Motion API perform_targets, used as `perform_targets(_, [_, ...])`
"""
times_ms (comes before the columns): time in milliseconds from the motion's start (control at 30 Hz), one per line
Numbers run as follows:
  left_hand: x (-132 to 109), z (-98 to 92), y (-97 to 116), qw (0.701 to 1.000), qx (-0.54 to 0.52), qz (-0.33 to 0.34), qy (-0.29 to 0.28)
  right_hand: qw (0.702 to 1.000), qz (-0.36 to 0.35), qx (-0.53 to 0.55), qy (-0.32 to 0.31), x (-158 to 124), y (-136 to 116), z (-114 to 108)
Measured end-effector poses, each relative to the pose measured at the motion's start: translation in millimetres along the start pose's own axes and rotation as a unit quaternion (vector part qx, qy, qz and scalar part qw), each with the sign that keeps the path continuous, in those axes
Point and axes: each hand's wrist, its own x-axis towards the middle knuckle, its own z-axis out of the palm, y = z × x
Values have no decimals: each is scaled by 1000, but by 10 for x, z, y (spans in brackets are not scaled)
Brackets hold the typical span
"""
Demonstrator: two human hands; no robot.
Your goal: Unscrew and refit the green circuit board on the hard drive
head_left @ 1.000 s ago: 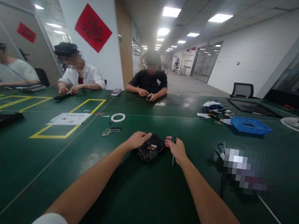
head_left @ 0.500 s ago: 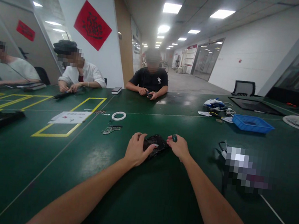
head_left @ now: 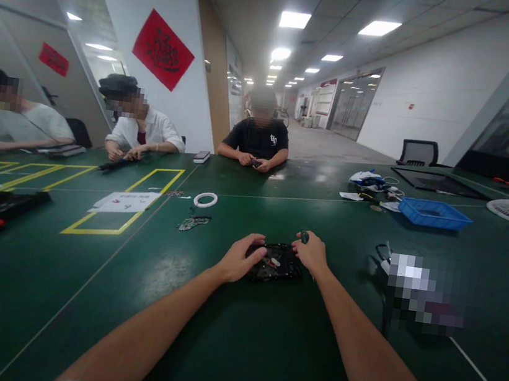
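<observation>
A flat black device housing (head_left: 279,269) lies on the green table in front of me, its inside facing up with small orange and whitish parts showing. My left hand (head_left: 242,259) grips its left end, thumb over the near side and fingers along the far edge. At the upper right corner is my right hand (head_left: 312,255), closed around a screwdriver (head_left: 305,237) whose dark rounded handle pokes out above the fingers. Most of that tool is hidden by the palm. Left of the housing lie a loose circuit board (head_left: 194,223) and a white ring (head_left: 205,199).
A blue tray (head_left: 434,214) stands at the right, near a cluttered blue-and-white bundle (head_left: 368,178). Closer on the right is a blurred-out object (head_left: 420,287). Paper (head_left: 126,202) lies inside yellow tape at left, beside a black tray (head_left: 8,208). Three people sit across the table.
The housing has turned from a slant to nearly square with me, showing more of its inside. My left hand has shifted down to its left end; my right hand keeps the screwdriver.
</observation>
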Motion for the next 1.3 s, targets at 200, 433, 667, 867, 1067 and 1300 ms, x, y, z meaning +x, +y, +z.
perform_targets(200, [139,-553,-673,953,205,-94,202,1000,2,-16,2,26,23,-15])
perform_targets(433, [-147,-1492,-1339,845,384,-275,250,1000,-1,-31,-1,38,38,-9])
perform_targets(667, [-215,-1604,-1545,820,404,-349,206,1000,-1,-31,-2,43,54,-3])
perform_targets(867, [-199,-1610,-1563,823,399,-351,198,1000,0,-30,-6,29,35,-13])
perform_targets(1067, [-203,-1665,-1585,826,379,-372,188,1000,5,-29,-8,15,9,-16])
perform_targets(1300, [-173,-1724,-1628,833,355,-388,175,1000,4,-23,-8,1,-7,-19])
